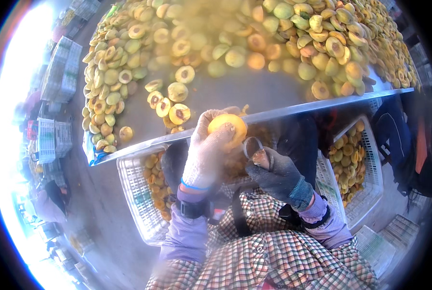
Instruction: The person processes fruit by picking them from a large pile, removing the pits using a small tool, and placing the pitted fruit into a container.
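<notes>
My left hand [200, 151], in a white knitted glove, grips a yellow peach half [234, 126] just over the near edge of the metal table. Its thumb lies across the fruit. To the right, my right hand [281, 178] in a dark grey glove is closed around the handle of a pitting tool [261, 158]. The tool's thin metal loop stands up near the peach half, apart from it. On the table beyond my left hand lie several cut halves [179, 114], some with brown pit hollows facing up.
Heaps of peach halves [322, 60] cover the far side of the metal table [235, 92], whose raised rim [293, 110] runs before me. White crates with fruit stand below, one left [137, 205] and one right [369, 203]. Stacked crates [61, 67] line the far left. Another person's dark-clothed leg [392, 130] shows at right.
</notes>
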Available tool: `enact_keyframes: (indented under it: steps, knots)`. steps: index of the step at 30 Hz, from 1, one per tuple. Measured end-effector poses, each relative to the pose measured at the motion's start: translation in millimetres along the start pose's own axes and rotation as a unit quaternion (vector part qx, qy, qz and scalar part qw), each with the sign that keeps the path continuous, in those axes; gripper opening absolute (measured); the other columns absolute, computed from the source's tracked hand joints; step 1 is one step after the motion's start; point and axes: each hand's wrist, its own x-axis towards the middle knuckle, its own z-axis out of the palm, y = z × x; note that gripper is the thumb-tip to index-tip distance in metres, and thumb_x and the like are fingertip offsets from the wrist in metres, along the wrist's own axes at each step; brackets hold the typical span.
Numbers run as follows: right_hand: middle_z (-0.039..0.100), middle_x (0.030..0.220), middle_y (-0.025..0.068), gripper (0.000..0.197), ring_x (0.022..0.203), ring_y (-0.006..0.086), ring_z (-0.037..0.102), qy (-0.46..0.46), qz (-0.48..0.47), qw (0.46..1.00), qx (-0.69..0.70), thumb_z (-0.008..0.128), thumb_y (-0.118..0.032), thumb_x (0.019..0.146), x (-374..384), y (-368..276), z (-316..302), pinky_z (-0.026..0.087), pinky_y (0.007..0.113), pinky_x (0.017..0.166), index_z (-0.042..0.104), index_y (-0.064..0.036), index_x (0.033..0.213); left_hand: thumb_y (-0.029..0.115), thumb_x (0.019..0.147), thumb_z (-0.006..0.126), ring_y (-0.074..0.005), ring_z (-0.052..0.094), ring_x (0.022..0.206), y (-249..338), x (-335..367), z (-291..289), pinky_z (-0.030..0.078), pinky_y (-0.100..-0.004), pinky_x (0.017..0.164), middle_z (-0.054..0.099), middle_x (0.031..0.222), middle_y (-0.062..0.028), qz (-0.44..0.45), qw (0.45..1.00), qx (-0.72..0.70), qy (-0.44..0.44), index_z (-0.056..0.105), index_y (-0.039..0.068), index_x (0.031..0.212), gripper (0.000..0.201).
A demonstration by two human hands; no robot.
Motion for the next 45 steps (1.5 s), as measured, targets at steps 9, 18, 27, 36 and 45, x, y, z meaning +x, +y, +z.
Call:
enact_keyframes:
  steps: [9, 18, 27, 36, 45]
  knots:
    - [0.057, 0.089, 0.0090, 0.031, 0.071, 0.0252, 0.063, 0.025, -0.047, 0.998, -0.011, 0.069, -0.022, 0.082, 3, -5, 4, 0.053, 0.033, 0.054, 0.055, -0.0163, 0.110, 0.014, 0.095, 0.050, -0.0202, 0.057, 0.102, -24, -4, 9, 0.048, -0.0312, 0.089, 0.057, 0.114, -0.0126, 0.148, 0.971, 0.184, 0.037, 0.052, 0.001, 0.119, 0.027]
    - [0.056, 0.086, 0.0060, 0.022, 0.070, 0.0201, 0.061, -0.006, -0.013, 0.993, 0.120, 0.066, -0.019, 0.083, 2, 1, 12, 0.052, 0.028, 0.057, 0.056, -0.0168, 0.103, 0.021, 0.100, 0.040, -0.0204, 0.060, 0.093, -24, -17, 44, 0.049, -0.0312, 0.085, 0.062, 0.105, -0.0137, 0.210, 0.974, 0.040, 0.071, 0.055, -0.001, 0.110, 0.028]
    - [0.058, 0.088, 0.0081, 0.026, 0.077, 0.0264, 0.063, -0.029, -0.054, 0.985, 0.161, 0.066, -0.014, 0.083, 0, 2, -2, 0.054, 0.034, 0.066, 0.058, -0.0142, 0.108, 0.011, 0.091, 0.055, -0.0257, 0.058, 0.103, -16, -20, 40, 0.049, -0.0363, 0.089, 0.054, 0.124, -0.0174, 0.139, 0.985, -0.051, -0.093, 0.043, -0.003, 0.129, 0.043]
    - [0.062, 0.094, 0.0074, 0.034, 0.080, 0.0265, 0.065, 0.002, -0.072, 0.997, 0.008, 0.073, -0.020, 0.079, 0, -14, -18, 0.055, 0.036, 0.067, 0.061, -0.0176, 0.111, 0.048, 0.101, 0.033, -0.0243, 0.056, 0.109, -18, -12, 20, 0.042, -0.0374, 0.100, 0.061, 0.118, -0.0150, 0.133, 0.986, 0.060, -0.075, 0.054, -0.003, 0.119, 0.058]
    - [0.064, 0.093, 0.0076, 0.024, 0.080, 0.0254, 0.065, -0.029, -0.018, 0.994, 0.102, 0.066, -0.017, 0.088, -1, -17, -13, 0.055, 0.033, 0.067, 0.062, -0.0156, 0.111, 0.047, 0.103, 0.025, -0.0221, 0.060, 0.099, -16, -12, 25, 0.046, -0.0346, 0.092, 0.065, 0.106, -0.0137, 0.177, 0.972, 0.132, -0.082, 0.058, -0.003, 0.113, 0.062]
